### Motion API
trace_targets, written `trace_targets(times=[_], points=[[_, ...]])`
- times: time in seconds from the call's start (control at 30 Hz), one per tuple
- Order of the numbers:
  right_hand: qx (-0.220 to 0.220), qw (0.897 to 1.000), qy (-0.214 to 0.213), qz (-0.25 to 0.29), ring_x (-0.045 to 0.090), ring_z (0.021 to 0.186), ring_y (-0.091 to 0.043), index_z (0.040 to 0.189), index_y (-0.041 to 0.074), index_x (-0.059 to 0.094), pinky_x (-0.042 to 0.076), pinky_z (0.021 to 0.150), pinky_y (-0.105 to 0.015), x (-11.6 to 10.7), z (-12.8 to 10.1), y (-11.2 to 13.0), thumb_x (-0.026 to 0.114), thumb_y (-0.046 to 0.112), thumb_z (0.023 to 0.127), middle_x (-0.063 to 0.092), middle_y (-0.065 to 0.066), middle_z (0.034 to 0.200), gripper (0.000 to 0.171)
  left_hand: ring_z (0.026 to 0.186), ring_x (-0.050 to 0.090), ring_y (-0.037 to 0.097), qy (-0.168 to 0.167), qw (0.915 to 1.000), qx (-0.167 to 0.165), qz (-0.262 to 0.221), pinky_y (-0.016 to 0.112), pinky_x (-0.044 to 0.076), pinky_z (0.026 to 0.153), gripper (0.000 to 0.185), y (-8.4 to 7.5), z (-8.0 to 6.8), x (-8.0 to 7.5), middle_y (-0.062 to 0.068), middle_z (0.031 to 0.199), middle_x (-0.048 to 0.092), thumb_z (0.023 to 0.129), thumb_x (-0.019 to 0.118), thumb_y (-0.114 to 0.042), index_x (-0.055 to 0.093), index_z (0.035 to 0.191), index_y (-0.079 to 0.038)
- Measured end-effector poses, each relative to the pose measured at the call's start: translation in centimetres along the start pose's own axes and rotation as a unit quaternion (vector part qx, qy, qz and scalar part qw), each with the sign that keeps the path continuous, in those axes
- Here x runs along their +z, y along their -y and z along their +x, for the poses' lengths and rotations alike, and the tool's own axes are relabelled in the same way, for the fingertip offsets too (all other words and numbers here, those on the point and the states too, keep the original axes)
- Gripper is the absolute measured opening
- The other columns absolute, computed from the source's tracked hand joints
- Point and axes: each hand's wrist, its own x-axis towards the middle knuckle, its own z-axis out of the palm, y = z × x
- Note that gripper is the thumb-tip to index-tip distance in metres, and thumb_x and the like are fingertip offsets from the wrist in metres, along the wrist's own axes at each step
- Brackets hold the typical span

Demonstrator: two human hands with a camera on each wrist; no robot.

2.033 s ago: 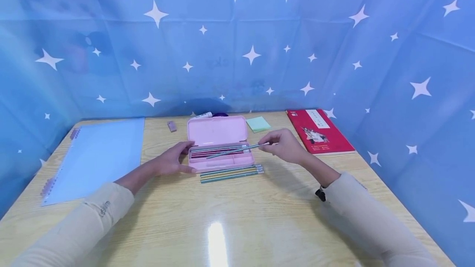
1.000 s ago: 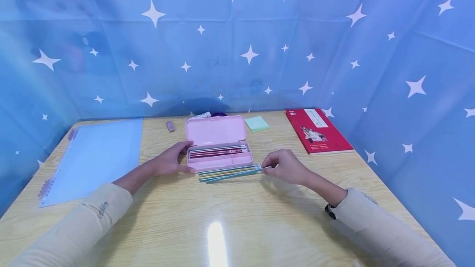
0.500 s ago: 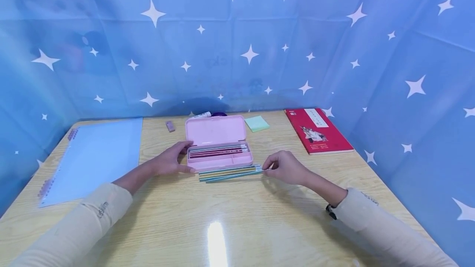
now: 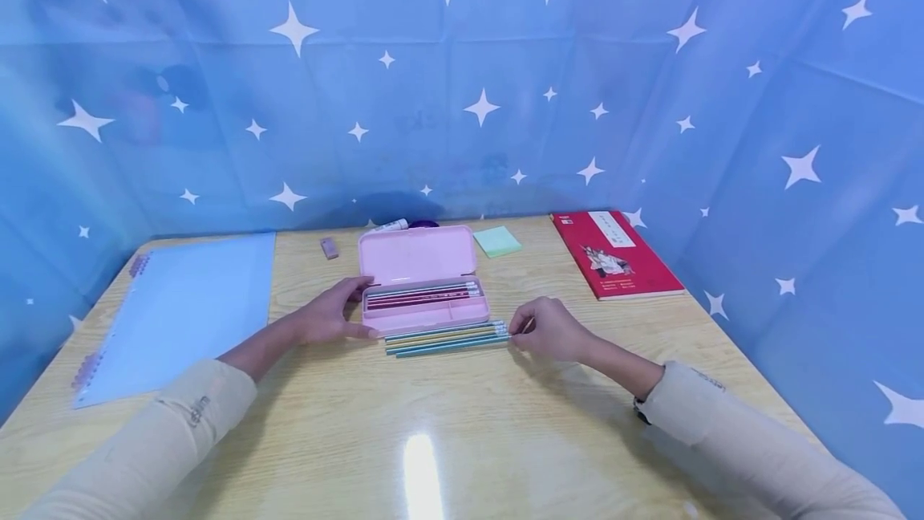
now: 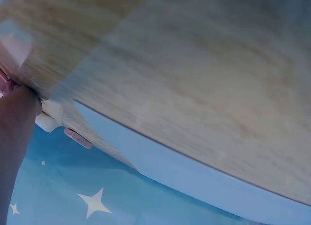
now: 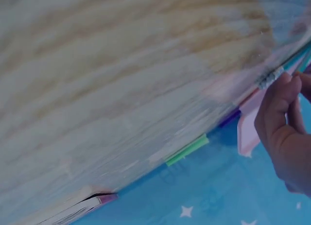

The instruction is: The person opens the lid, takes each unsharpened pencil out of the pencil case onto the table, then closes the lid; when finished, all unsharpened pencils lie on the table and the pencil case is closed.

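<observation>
Head view: left hand (image 4: 328,318) rests flat with relaxed fingers against the left end of the open pink pencil case (image 4: 426,305), mid-counter toward the far edge. Right hand (image 4: 550,330) has fingers curled at the eraser ends of the pencil row (image 4: 446,339), which lies on the counter (image 4: 462,424) just beside the case's near wall. Long axis runs left-right, parallel to the near edge; erasers point right, tips left. Risk: a nudge from the fingertips could roll or fan the pencils out of line.

Left wrist view: mostly counter (image 5: 204,79); fingers hardly shown.

Right wrist view: fingers (image 6: 279,106) touch a pencil's metal ferrule (image 6: 270,78); can't tell if it's a real pinch.
</observation>
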Motion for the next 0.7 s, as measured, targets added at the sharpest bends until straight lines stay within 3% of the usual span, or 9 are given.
trace_targets(times=[0.43,0.7], points=[[0.024,0.999,-0.018,-0.029,0.059,0.072,-0.012,0.083,0.012,0.074,0.051,0.069,-0.027,0.60,0.42,0.02,0.079,0.007,0.083,0.068,0.005,0.080,0.007,0.131,0.042,0.033,0.003,1.0000,-0.009,0.003,0.051,0.030,0.114,0.109,-0.12,0.15,-0.01,0.018,0.145,0.042,0.077,0.085,-0.041,0.021,0.155,0.001],[0.002,0.999,-0.021,-0.028,0.059,0.071,-0.011,0.080,0.012,0.072,0.052,0.067,-0.025,1.01,0.77,-0.11,0.081,0.007,0.082,0.067,0.005,0.078,0.010,0.131,0.042,0.034,0.002,1.0000,-0.007,0.002,0.050,0.030,0.114,0.109,0.04,0.05,-0.05,0.019,0.146,0.041,0.077,0.085,-0.041,0.021,0.155,0.001]])
